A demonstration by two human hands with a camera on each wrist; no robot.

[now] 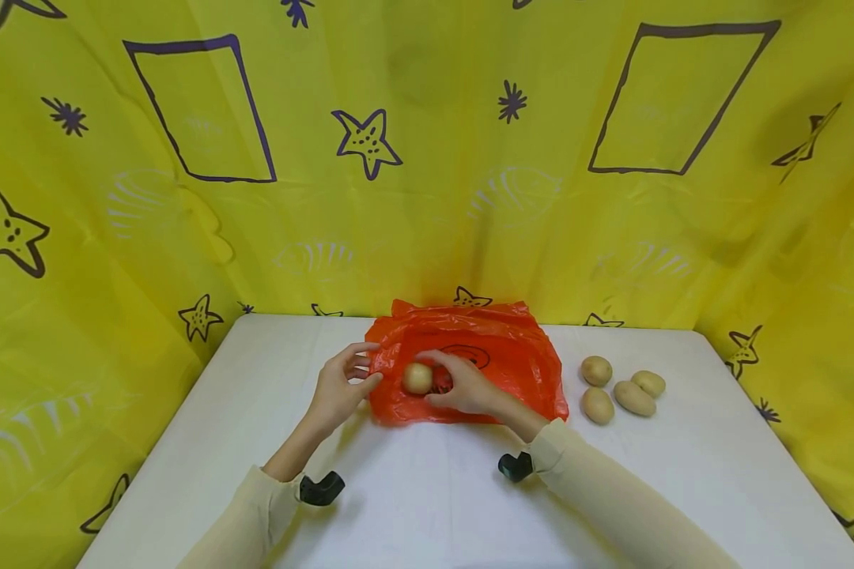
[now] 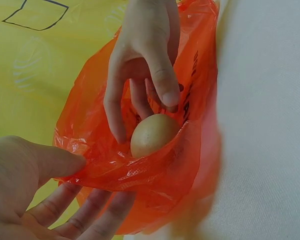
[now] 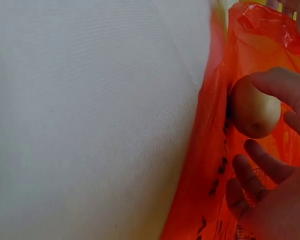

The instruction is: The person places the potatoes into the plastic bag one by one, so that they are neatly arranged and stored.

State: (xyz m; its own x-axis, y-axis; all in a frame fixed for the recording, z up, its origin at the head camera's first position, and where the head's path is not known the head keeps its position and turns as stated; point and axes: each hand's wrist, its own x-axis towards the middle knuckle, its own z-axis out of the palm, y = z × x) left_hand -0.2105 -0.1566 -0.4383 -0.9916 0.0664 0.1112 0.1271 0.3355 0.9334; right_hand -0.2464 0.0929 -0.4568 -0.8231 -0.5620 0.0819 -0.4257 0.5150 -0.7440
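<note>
A red plastic bag [image 1: 519,367] lies on its side on the white table, its mouth toward the left. Inside the mouth is a round, pale-brown potato [image 2: 154,135]. My left hand [image 1: 340,389] holds the bag's rim, thumb over the edge and fingers beneath it in the left wrist view. Reaching over the bag, my right hand [image 1: 465,385] has its fingers spread around the potato without curling on it. In the right wrist view the thumb [image 3: 277,84] overlaps the potato's top, and the other fingers stand apart from it.
Several potatoes [image 1: 635,398] sit grouped on the white table [image 1: 427,490] to the right of the bag. A yellow curtain [image 1: 427,221] with sea-creature drawings surrounds the table's back and sides. Black wrist-camera mounts [image 1: 322,489] stick out from both sleeves.
</note>
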